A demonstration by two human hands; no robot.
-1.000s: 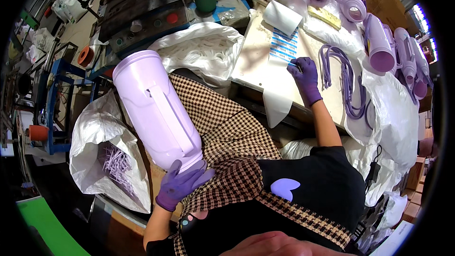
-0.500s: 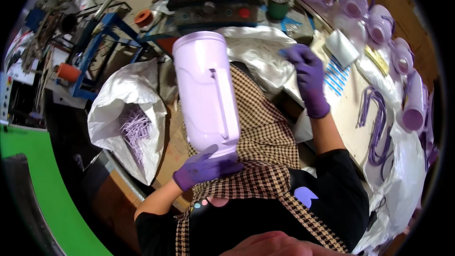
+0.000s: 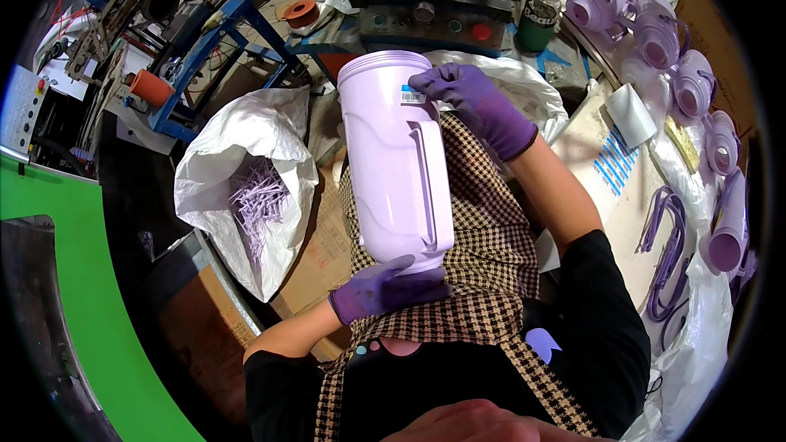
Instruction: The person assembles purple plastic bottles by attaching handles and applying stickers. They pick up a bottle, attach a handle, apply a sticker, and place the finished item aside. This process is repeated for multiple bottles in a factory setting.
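A lilac plastic jug shell (image 3: pixel 385 172) with a side handle lies over my lap, its threaded rim pointing away from me. My left hand (image 3: pixel 383 288), in a purple glove, is closed round its near end and supports it. On the shell, just below the rim and above the handle, is a small blue-and-white label (image 3: pixel 412 96). My right hand (image 3: pixel 483 110), gloved in purple too, has its fingertips pinched at the label's right edge. Part of the label may be hidden under those fingers.
A white sack (image 3: pixel 196 172) of thin lilac strips stands at the left, beside a green machine panel (image 3: pixel 74 278). A control box (image 3: pixel 430 20) is ahead. On the right-hand bench are a white roll (image 3: pixel 630 115), purple straps (image 3: pixel 659 254) and several lilac shells (image 3: pixel 692 82).
My right hand has come left from above the bench to the jug shell, and the label now sits on the shell. My left hand keeps its hold. The view has shifted.
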